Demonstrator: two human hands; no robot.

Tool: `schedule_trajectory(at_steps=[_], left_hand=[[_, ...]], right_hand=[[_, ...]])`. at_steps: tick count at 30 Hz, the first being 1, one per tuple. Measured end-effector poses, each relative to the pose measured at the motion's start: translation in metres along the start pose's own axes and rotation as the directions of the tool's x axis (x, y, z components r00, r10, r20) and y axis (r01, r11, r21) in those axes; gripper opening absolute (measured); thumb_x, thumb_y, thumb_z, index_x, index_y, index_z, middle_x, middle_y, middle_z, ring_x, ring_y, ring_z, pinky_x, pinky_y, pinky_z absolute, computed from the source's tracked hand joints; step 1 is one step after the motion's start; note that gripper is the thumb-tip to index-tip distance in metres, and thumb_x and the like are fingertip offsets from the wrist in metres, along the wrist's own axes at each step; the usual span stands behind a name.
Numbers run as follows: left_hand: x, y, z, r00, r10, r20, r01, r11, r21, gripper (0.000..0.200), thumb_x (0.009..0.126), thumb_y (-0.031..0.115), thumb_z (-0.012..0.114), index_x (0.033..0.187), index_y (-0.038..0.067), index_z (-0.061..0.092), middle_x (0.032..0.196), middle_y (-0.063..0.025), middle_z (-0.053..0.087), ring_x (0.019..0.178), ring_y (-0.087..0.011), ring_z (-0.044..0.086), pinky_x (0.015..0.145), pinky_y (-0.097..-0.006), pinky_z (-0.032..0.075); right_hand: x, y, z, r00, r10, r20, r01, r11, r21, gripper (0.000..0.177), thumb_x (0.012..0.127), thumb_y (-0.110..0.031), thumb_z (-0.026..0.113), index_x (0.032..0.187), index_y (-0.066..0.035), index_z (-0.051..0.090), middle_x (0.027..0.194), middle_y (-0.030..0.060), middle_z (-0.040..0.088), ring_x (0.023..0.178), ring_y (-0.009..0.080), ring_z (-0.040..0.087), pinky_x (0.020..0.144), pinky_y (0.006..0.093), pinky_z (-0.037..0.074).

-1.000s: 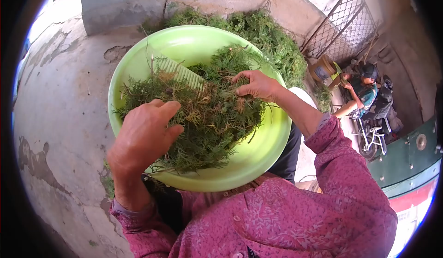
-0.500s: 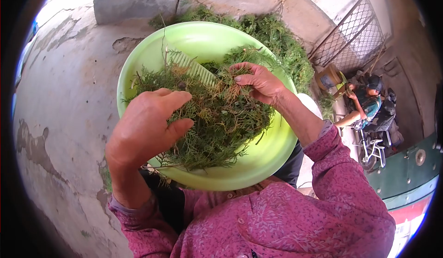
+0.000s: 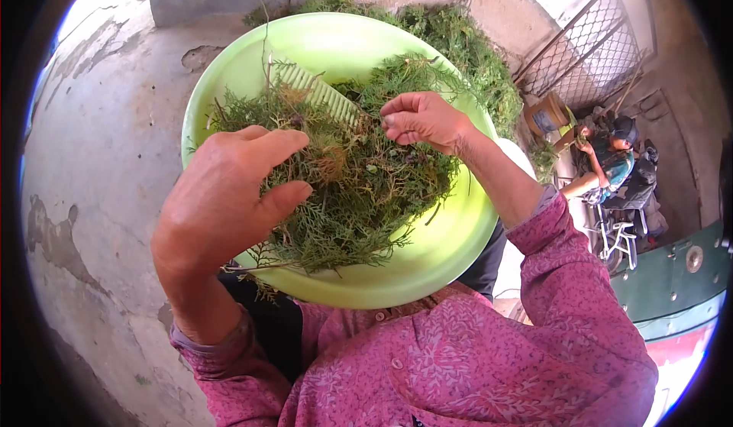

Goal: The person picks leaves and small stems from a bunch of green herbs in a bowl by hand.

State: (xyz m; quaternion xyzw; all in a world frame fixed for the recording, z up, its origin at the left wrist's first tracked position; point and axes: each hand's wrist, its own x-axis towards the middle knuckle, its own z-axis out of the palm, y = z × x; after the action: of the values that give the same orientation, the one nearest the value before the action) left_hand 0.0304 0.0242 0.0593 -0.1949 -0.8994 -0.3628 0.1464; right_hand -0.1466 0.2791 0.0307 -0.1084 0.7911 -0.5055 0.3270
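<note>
Spreading thumb and fingers wide, we position our left hand (image 3: pixel 229 198) over the left edge of the green basin (image 3: pixel 443 251). Our right hand (image 3: pixel 416 121) is narrow, fingertips drawn together above the conifer sprigs (image 3: pixel 336 221); we cannot tell whether it grips any. The sprigs lie heaped in the basin, against the ribbed panel (image 3: pixel 324 95).

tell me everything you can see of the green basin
The basin is round, light green and smooth, apparently plastic, with a wide rim. A ribbed panel, seemingly part of it, shows inside. It appears to rest at the person's lap and holds heaped leafy sprigs. Whether the left hand touches it is unclear.
</note>
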Motion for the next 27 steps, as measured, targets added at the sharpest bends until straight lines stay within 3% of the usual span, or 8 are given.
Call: schedule_trajectory(at_steps=[11, 13, 17, 20, 22, 23, 25, 27], left_hand=[[-0.001, -0.004, -0.003, 0.999, -0.024, -0.04, 0.022, 0.998, -0.052, 0.037, 0.067, 0.01, 0.068, 0.1, -0.003, 0.058, 0.086, -0.0194, 0.06, 0.074, -0.036, 0.058, 0.066, -0.039, 0.047], [-0.002, -0.006, -0.004, 0.999, -0.029, -0.036, 0.026, 0.998, -0.064, 0.037, 0.067, 0.011, 0.068, 0.1, -0.003, 0.058, 0.086, -0.0196, 0.06, 0.074, -0.0361, 0.058, 0.066, -0.039, 0.047], [-0.002, -0.007, -0.005, 0.999, 0.019, -0.044, -0.018, 1.0, 0.021, 0.043, 0.063, -0.001, 0.067, 0.105, 0.002, 0.058, 0.082, -0.0135, 0.061, 0.066, -0.0243, 0.061, 0.062, -0.0326, 0.049], [-0.001, -0.007, -0.005, 0.999, 0.023, -0.03, -0.022, 0.999, 0.032, 0.043, 0.063, -0.001, 0.067, 0.105, 0.001, 0.058, 0.082, -0.0136, 0.061, 0.066, -0.0245, 0.061, 0.062, -0.0328, 0.049], [-0.002, -0.009, -0.006, 0.999, 0.024, -0.036, -0.023, 0.999, 0.042, 0.043, 0.063, -0.001, 0.067, 0.105, 0.001, 0.058, 0.082, -0.0138, 0.061, 0.066, -0.0244, 0.061, 0.062, -0.0328, 0.049], [-0.002, -0.01, -0.006, 0.999, 0.031, -0.036, -0.029, 0.998, 0.049, 0.043, 0.063, -0.001, 0.067, 0.105, 0.001, 0.059, 0.082, -0.0139, 0.061, 0.066, -0.0243, 0.061, 0.061, -0.0327, 0.049], [-0.004, -0.01, -0.007, 0.998, 0.025, -0.051, -0.023, 0.999, 0.046, 0.043, 0.063, -0.001, 0.067, 0.105, 0.001, 0.059, 0.083, -0.014, 0.061, 0.066, -0.0244, 0.061, 0.062, -0.0327, 0.049], [-0.006, -0.011, -0.007, 0.998, 0.017, -0.065, -0.014, 0.999, 0.038, 0.043, 0.063, -0.001, 0.067, 0.105, 0.001, 0.058, 0.083, -0.0141, 0.061, 0.066, -0.0244, 0.061, 0.062, -0.0327, 0.049]], right_hand=[[0.029, 0.035, 0.011, 0.996, -0.026, 0.088, 0.063, 0.891, -0.449, 0.023, 0.076, -0.011, 0.065, 0.096, 0.0, 0.06, 0.077, 0.0055, 0.063, 0.069, 0.0111, 0.059, 0.062, 0.024, 0.048], [0.035, 0.039, 0.016, 0.97, -0.242, 0.017, 0.185, 0.694, -0.696, 0.026, 0.067, -0.014, 0.067, 0.088, 0.0, 0.062, 0.075, 0.0106, 0.064, 0.071, 0.0193, 0.062, 0.065, 0.0304, 0.05], [0.047, 0.05, 0.022, 0.956, -0.294, 0.02, 0.219, 0.661, -0.718, 0.026, 0.066, -0.018, 0.067, 0.086, -0.002, 0.062, 0.076, 0.0109, 0.064, 0.071, 0.0236, 0.062, 0.068, 0.032, 0.05], [0.047, 0.045, 0.025, 0.941, -0.331, 0.073, 0.272, 0.607, -0.747, 0.02, 0.068, -0.014, 0.065, 0.082, 0.0, 0.062, 0.076, 0.0123, 0.063, 0.068, 0.0196, 0.061, 0.066, 0.0312, 0.05], [0.044, 0.039, 0.023, 0.997, -0.076, -0.004, 0.057, 0.776, -0.628, 0.015, 0.075, -0.008, 0.061, 0.087, 0.0, 0.056, 0.071, 0.0064, 0.06, 0.064, 0.0116, 0.058, 0.056, 0.0245, 0.049], [0.039, 0.036, 0.02, 0.997, -0.076, -0.003, 0.057, 0.774, -0.631, 0.015, 0.075, -0.008, 0.061, 0.087, 0.0, 0.056, 0.071, 0.0064, 0.06, 0.064, 0.0116, 0.058, 0.056, 0.0245, 0.049], [0.026, 0.027, 0.01, 0.991, 0.128, 0.047, -0.124, 0.988, -0.093, 0.014, 0.077, -0.007, 0.059, 0.09, -0.003, 0.054, 0.074, 0.0051, 0.059, 0.065, 0.0096, 0.057, 0.052, 0.0225, 0.047], [0.014, 0.018, 0.004, 0.98, 0.181, 0.079, -0.186, 0.981, 0.059, 0.014, 0.08, -0.008, 0.058, 0.092, -0.006, 0.052, 0.075, 0.0029, 0.057, 0.063, 0.009, 0.056, 0.049, 0.0211, 0.047]])
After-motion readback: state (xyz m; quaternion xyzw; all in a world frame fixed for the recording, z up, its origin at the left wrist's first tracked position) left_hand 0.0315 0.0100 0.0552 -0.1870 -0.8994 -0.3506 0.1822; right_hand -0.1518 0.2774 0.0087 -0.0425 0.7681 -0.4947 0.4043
